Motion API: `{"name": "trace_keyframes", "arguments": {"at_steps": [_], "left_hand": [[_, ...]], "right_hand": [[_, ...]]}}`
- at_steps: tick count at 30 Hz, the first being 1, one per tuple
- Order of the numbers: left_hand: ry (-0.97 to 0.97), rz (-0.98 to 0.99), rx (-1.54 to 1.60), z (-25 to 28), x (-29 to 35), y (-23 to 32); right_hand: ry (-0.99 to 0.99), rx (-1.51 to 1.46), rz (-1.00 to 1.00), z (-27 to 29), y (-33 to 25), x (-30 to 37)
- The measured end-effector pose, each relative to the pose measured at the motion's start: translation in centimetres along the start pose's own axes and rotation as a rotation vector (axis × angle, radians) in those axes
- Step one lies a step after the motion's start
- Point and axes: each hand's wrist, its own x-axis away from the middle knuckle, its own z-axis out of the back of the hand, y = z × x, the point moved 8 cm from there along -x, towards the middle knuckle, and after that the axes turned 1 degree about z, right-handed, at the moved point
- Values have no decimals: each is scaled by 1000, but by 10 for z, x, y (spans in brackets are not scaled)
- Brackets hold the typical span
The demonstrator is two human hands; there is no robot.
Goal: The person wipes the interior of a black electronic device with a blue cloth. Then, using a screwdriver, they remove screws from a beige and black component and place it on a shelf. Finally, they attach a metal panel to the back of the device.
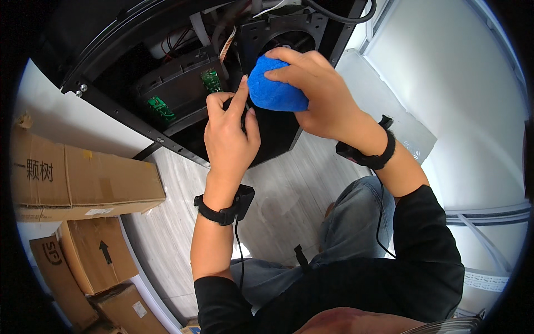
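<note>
Bunched in my right hand (325, 97) is a blue cloth (272, 86), with fingers and thumb closed over it. The cloth is close to a black fan housing (283, 28) inside an opened black machine cabinet (119, 108). Just left of the cloth, my left hand (231, 122) reaches into the cabinet. Its index finger points up and its thumb is apart, near a thin metal edge; the other fingers are partly curled. Beside it is a black panel (178, 83) bearing a small green circuit board (211, 80) and a second green circuit board (161, 107).
Several cardboard boxes (103, 183) are stacked on the left. A grey perforated metal panel (389, 106) lies on the right, by a white wall (456, 111). Wires (177, 44) and a black cable (345, 18) run through the cabinet. Below it is grey wood-look floor (283, 183).
</note>
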Motion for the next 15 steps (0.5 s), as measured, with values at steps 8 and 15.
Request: {"name": "trace_keyframes", "arguments": {"at_steps": [8, 15], "left_hand": [[-5, 3, -18, 1, 0, 0], [-5, -9, -35, 2, 0, 4]], "right_hand": [[28, -66, 25, 5, 6, 11], [69, 0, 70, 12, 4, 0]]}}
